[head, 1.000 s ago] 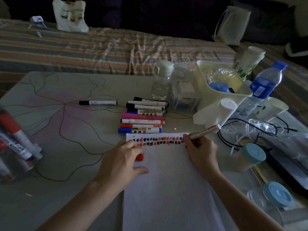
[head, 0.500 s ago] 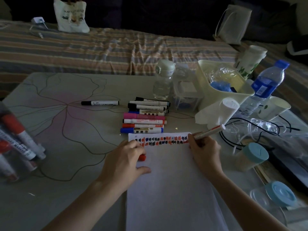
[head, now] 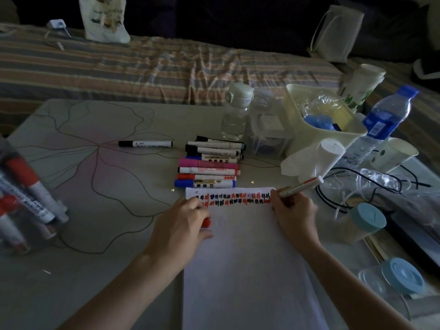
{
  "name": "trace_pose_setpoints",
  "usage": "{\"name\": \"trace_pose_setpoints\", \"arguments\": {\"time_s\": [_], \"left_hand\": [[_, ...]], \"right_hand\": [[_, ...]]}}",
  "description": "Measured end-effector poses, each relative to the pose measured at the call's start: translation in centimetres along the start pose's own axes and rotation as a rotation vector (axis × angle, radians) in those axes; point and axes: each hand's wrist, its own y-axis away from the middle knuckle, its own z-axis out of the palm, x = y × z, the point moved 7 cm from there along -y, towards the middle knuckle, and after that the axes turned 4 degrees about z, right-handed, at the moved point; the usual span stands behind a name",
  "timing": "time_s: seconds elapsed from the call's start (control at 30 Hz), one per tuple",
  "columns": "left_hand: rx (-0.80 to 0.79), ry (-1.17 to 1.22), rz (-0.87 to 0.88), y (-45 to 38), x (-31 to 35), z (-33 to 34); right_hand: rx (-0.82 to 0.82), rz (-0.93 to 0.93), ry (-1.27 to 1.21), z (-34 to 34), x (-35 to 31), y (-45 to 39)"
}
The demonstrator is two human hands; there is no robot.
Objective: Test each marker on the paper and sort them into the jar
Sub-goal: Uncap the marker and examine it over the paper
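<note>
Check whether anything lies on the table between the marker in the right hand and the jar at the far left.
The left hand, holding a red cap, sits between the marker and the jar; beyond it, bare table.

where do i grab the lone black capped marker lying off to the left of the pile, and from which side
Take the lone black-capped marker around the middle of its white barrel, coming straight down from above. It lies flat with its black cap pointing left, apart from the marker pile, with bare table in front of and behind it, so thumb and finger probably fit either side. The left hand is nearer.
</note>
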Motion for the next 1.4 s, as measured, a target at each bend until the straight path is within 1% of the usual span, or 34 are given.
{"name": "trace_pose_setpoints", "arguments": {"time_s": [0.07,0.17,0.23,0.3,0.37,0.4,0.47,0.5,0.57,0.63,0.7,0.83,0.97,1.13,1.23,1.4], "left_hand": [[0.011,0.0,0.01,0.0,-0.1,-0.1],[0.018,0.029,0.001,-0.1,-0.1,-0.2],[0.09,0.097,-0.03,-0.1,-0.2,-0.9],[0.198,0.297,-0.095,0.0,-0.4,-2.3],[0.233,0.544,-0.184,0.6,-0.5,-3.5],[0.235,0.657,-0.245,1.0,-0.6,-3.9],[0.217,0.904,-0.413,2.4,-1.0,-4.1],[0.204,1.055,-0.5,3.1,-1.1,-4.1],[0.206,1.378,-0.64,4.5,-1.3,-4.0],[0.238,1.609,-0.711,5.7,-1.7,-4.4],[0.289,1.724,-0.745,6.7,-2.3,-5.1],[0.377,1.729,-0.776,8.7,-4.1,-6.0],[0.446,1.801,-0.787,9.4,-5.0,-6.6],[0.426,1.78,-0.744,9.1,-5.0,-6.7],[0.395,1.72,-0.715,8.9,-4.9,-6.8],[0.39,1.647,-0.697,8.5,-5.0,-6.7]], "right_hand": [[0.017,0.006,-0.007,-0.2,-0.3,0.2],[0.028,0.057,-0.141,-0.7,-0.4,0.4],[0.039,0.108,-0.237,-1.3,-0.8,0.6],[0.046,0.136,-0.358,-1.9,-2.4,1.0],[0.017,0.142,-0.455,-2.1,-4.9,1.8],[-0.031,0.138,-0.478,-1.9,-6.5,2.5],[-0.176,0.131,-0.488,-1.2,-9.5,4.8],[-0.241,0.135,-0.491,-0.7,-10.7,6.3],[-0.317,0.159,-0.541,0.2,-12.0,9.5],[-0.354,0.196,-0.599,1.1,-12.5,12.1],[-0.374,0.233,-0.622,2.1,-12.6,13.8],[-0.379,0.209,-0.58,3.6,-13.4,15.5],[-0.389,0.226,-0.583,4.9,-14.2,16.4],[-0.386,0.198,-0.585,5.9,-15.0,16.8],[-0.391,0.2,-0.574,6.2,-15.0,16.7],[-0.392,0.212,-0.592,6.3,-14.6,16.3]]}}
